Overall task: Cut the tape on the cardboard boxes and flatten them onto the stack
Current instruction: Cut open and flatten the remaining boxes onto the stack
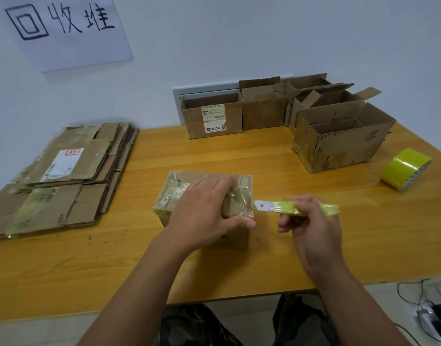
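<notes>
A small taped cardboard box (179, 186) stands in the middle of the wooden table (277, 161). My left hand (202, 211) rests on top of it, fingers spread over the taped lid and thumb down its right side. My right hand (311, 228) grips a knife blade wrapped in yellow tape (289, 208), its bare white tip pointing left at the box's right edge. A stack of flattened cardboard (62, 176) lies at the table's left end.
Several open cardboard boxes (339, 138) stand along the back right of the table by the wall. A roll of yellow tape (405, 168) lies at the right edge. Cables and a device (431, 315) sit on the floor at lower right.
</notes>
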Tool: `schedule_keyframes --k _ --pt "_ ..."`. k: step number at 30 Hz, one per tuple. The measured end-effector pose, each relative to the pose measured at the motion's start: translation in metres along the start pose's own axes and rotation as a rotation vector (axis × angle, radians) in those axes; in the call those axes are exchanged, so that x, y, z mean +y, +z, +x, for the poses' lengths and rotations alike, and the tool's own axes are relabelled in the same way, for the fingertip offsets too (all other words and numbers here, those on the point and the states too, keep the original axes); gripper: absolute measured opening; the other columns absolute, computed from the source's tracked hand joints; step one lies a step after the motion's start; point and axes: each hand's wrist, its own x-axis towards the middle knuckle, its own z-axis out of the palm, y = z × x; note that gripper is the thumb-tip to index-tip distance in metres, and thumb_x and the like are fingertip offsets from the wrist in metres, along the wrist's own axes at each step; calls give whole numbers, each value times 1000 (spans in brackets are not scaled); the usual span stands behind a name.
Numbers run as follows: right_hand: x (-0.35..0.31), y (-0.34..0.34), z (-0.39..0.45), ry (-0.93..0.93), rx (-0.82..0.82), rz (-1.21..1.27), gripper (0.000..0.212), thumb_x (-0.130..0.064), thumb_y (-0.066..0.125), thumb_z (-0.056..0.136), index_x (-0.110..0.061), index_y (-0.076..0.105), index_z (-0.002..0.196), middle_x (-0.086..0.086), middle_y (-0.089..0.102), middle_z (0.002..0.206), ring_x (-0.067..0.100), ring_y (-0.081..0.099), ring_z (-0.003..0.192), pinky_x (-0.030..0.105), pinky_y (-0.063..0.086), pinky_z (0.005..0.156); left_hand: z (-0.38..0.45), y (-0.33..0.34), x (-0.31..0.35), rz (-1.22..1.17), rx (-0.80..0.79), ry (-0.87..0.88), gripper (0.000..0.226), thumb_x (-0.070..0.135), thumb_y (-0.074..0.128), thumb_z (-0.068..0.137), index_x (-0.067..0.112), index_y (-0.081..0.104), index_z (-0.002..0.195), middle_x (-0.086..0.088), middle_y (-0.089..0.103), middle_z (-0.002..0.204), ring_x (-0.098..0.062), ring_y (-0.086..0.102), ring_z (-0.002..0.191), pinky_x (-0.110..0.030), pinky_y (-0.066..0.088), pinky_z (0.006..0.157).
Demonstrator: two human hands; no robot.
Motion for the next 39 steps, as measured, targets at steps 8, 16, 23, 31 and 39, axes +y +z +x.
schedule_keyframes --k 8,16,23,31,39 --pt "0 7 -8 -296 -167 -270 29 -39 45 102 -37 55 129 2 74 107 22 71 98 27 56 78 0 -1 1 -72 -62 -31 54 79 28 86 33 47 105 14 54 124 -7 45 112 -32 37 92" --pt "19 8 -23 -553 -260 -634 42 -42 37 105 -36 37 147 -15 61 132 4 66 104 22 52 88 17 -1 -11 -226 -79 -179 26 14 49 100 29 57 119 14 53 118 -9 43 113 -31 42 97" --pt "17 12 -19 -594 -357 -791 40 -35 40 104 -30 40 144 -10 64 127 7 58 121 26 49 96 22 -2 -13 37 -167 -172 54 29 60 91 41 42 140 15 35 142 -13 23 132 -40 21 111" --pt "-13 1 -4 -175 -266 -290 28 -45 59 90 -33 71 113 8 69 82 23 65 79 30 52 70 20 -6 -19 -6 -100 -47 38 38 54 98 32 51 136 15 51 138 -10 41 130 -36 23 112" --pt "-12 11 10 62 -208 -169 18 -11 60 73 -16 64 89 6 52 53 19 46 51 26 39 50 18 -1 -15 -10 -24 -56 35 33 37 105 24 53 135 8 58 134 -12 45 127 -30 12 114"
